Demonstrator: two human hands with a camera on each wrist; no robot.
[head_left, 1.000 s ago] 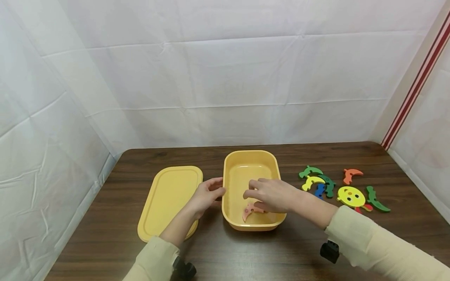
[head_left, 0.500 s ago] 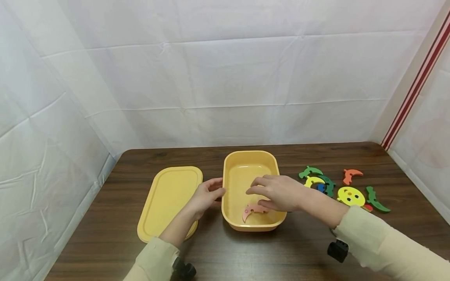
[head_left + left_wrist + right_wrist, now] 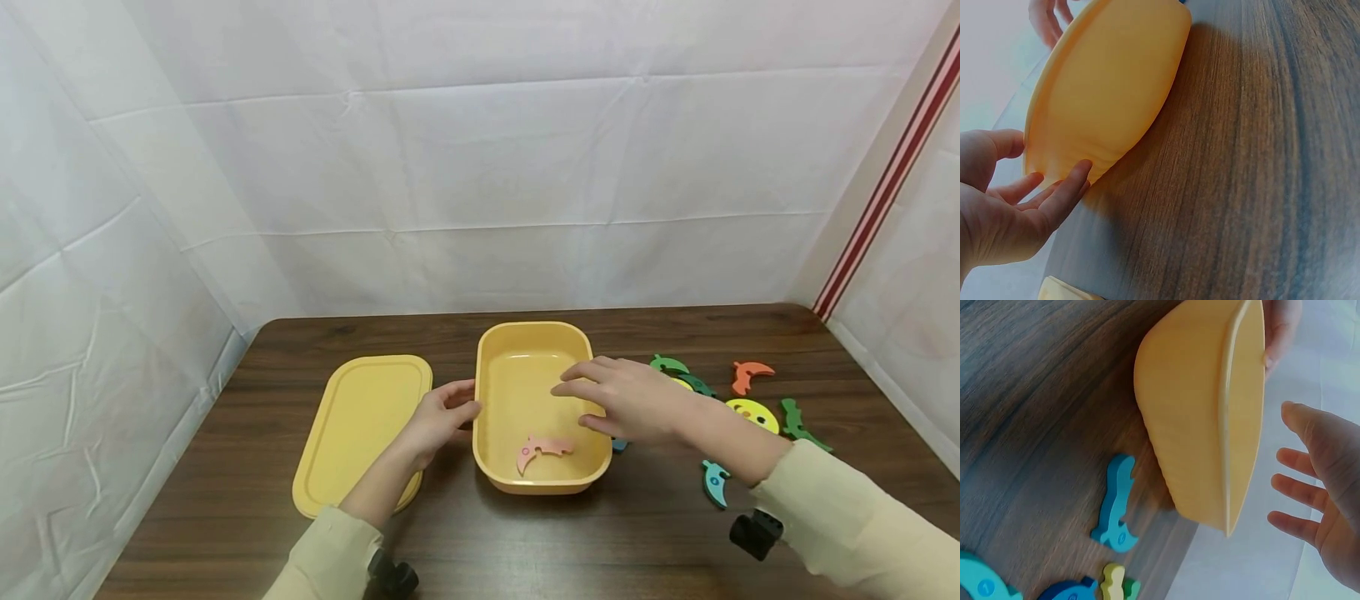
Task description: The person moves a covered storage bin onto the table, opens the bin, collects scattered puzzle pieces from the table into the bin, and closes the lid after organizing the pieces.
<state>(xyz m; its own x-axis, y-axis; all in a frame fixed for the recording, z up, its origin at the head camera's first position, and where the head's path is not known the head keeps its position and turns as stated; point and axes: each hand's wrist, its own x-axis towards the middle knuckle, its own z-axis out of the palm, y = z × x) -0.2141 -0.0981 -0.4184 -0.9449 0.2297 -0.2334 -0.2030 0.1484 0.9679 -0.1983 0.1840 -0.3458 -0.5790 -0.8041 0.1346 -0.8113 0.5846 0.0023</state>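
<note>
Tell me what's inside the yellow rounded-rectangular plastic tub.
One flat, curved pink piece lies inside the tub at its near end. The fingers of the right hand cover part of the tub's right side, so anything beneath them can't be seen.

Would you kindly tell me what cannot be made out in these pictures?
Head view: lower part of the yellow face piece, behind the right forearm.
Head view: mark on the pink piece, too small to read.
Left wrist view: inside of the yellow box, hidden by its wall.
Left wrist view: most of the lid, cut off by the bottom edge.
Right wrist view: part of the turquoise piece numbered 1, cut off by the left edge.
</note>
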